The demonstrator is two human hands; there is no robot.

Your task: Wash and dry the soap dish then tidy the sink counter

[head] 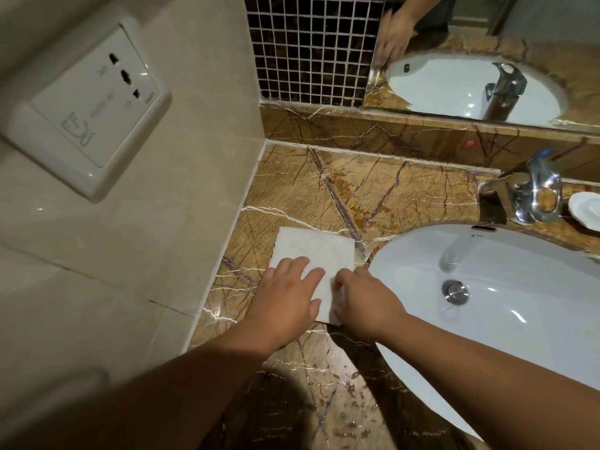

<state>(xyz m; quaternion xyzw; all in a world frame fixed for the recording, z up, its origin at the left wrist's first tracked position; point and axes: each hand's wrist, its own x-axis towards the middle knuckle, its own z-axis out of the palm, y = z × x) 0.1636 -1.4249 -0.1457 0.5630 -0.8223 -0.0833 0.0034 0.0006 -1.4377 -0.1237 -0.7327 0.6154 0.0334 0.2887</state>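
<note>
A folded white cloth (319,251) lies flat on the brown marble counter (383,193), left of the white sink basin (506,306). My left hand (287,303) rests palm down on the cloth's near left part, fingers spread. My right hand (365,305) pinches the cloth's near right edge with curled fingers. The white soap dish (586,209) sits on the counter at the far right, behind the chrome tap (535,193).
A tiled wall with a white socket plate (87,108) bounds the counter on the left. A mirror (487,53) and dark mosaic tiles (308,50) stand behind. Water drops lie on the near counter edge. The basin has a chrome drain plug (455,291).
</note>
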